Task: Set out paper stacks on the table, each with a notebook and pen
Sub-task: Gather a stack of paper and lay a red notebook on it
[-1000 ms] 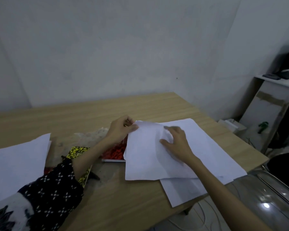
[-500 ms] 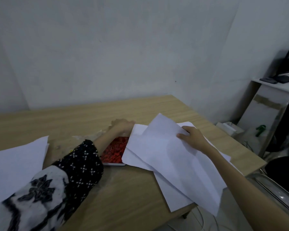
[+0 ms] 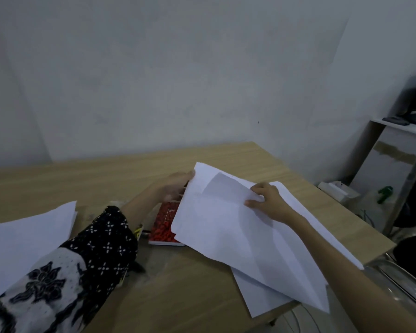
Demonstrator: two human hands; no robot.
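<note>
A loose pile of white paper sheets (image 3: 240,239) lies on the right part of the wooden table (image 3: 106,179), hanging over its near edge. My right hand (image 3: 267,203) pinches the top sheets near their far edge and lifts them. My left hand (image 3: 171,186) holds the far left corner of the same sheets. A red patterned notebook (image 3: 163,224) lies flat, half covered by the paper. A yellow-and-black notebook (image 3: 138,230) peeks out from under my left sleeve. A second paper stack (image 3: 27,239) lies at the left. No pen is clearly visible.
The table meets a bare wall at the back and ends at a right edge (image 3: 341,212). Beyond it stand a white shelf unit (image 3: 394,164), a white box (image 3: 339,191) on the floor and a shiny chair frame (image 3: 404,282) at the lower right.
My right hand has raised and turned the top sheets, then shifted back to the left. My left hand moved from the notebook area up to the paper's far left corner.
</note>
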